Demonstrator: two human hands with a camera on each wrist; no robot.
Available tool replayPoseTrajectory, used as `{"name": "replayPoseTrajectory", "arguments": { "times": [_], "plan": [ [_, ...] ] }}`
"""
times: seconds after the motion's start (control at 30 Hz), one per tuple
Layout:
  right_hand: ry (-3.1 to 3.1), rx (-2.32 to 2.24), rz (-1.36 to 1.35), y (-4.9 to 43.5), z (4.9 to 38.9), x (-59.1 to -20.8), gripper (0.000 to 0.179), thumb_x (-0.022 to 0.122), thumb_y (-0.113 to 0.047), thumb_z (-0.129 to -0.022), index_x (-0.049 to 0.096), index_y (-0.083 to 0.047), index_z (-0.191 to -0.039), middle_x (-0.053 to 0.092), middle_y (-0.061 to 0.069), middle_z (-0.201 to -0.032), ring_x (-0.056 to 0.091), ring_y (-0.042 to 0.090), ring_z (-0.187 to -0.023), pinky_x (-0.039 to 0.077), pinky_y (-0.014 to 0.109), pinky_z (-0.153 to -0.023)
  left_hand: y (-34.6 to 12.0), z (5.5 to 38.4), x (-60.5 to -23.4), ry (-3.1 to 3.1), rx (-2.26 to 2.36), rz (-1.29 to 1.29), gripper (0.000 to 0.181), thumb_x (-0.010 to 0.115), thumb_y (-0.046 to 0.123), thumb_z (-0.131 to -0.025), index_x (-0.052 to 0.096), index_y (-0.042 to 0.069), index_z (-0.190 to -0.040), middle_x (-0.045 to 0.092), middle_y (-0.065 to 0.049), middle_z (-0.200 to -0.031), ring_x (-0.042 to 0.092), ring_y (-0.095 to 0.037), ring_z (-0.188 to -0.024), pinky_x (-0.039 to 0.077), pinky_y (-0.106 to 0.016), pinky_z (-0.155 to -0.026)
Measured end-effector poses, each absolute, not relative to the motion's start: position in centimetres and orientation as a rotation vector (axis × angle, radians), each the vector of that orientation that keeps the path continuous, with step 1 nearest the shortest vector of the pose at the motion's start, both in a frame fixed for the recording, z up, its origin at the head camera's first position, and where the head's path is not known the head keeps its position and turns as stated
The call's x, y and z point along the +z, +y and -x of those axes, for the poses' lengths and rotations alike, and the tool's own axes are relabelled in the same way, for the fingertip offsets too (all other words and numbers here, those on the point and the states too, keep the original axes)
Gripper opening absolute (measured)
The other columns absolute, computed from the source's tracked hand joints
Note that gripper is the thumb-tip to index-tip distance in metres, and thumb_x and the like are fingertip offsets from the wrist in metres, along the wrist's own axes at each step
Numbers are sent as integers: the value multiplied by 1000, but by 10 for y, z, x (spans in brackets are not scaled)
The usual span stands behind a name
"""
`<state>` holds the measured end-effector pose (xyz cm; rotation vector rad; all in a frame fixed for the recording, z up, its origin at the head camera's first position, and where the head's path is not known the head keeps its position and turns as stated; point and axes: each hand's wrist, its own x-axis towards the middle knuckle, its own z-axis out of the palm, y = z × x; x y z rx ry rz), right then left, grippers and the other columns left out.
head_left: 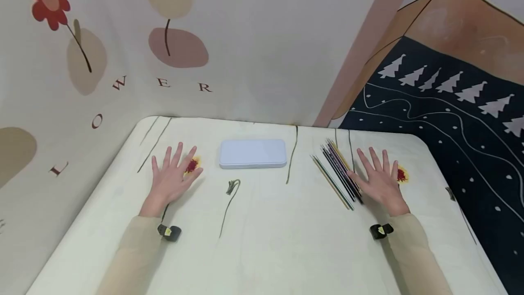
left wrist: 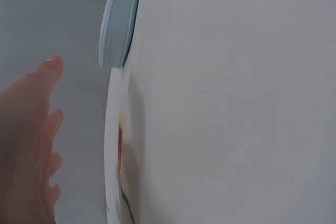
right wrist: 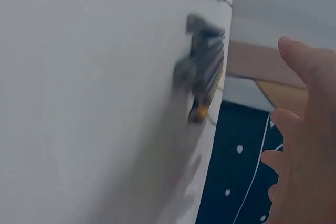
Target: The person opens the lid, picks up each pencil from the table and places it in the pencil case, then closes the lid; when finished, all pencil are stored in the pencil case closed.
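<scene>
A pale blue flat case lies closed at the back middle of the table; its edge also shows in the left wrist view. To its left, my left hand hovers with fingers spread and holds nothing. On the right lies a loose bunch of thin pencils, mostly dark, with green and yellowish ones at its left side. My right hand is spread just right of the bunch, its thumb overlapping it in the head view. The right wrist view shows this hand raised off the surface, apart from the pencils.
A white cloth printed with flowers and stems covers the table. Behind it hangs a pale curtain with flowers and letters. Dark fabric with white trees hangs along the right side. A small black device sits at each wrist.
</scene>
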<state>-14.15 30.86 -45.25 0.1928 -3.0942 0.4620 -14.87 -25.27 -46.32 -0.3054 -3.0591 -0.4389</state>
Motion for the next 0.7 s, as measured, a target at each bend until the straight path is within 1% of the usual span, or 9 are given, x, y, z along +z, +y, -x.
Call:
{"name": "replayPoseTrajectory", "arguments": {
  "times": [0.2,0.4,0.53,0.7],
  "plan": [
    [-3056,515,-300,287,152,-452,76,46,-56,-95,23,-15,-155,10,22,-158,-12,42,-142,-16,64,-107,-236,160,-466,-3060,-509,300,74,38,61,-96,16,24,-156,5,-18,-160,0,-45,-142,-15,-68,-104],
    [-3031,570,-415,263,160,-454,71,48,-52,-96,30,-13,-152,14,20,-158,-15,37,-143,-13,62,-109,-219,170,-471,-3049,-639,311,74,39,59,-96,18,19,-156,8,-20,-159,2,-45,-142,-10,-68,-106],
    [-3005,593,-478,244,164,-454,68,48,-51,-96,33,-15,-151,18,18,-157,-11,36,-144,-10,62,-110,-210,178,-476,-3033,-768,311,74,41,56,-97,19,16,-156,13,-20,-158,4,-44,-143,-7,-68,-107],
    [-2964,597,-544,219,170,-456,65,48,-50,-97,36,-16,-150,23,18,-156,-3,38,-145,-2,63,-111,-199,187,-481,-3045,-962,318,75,43,52,-98,16,12,-156,12,-19,-159,6,-40,-144,-4,-63,-111]
  ]
}}
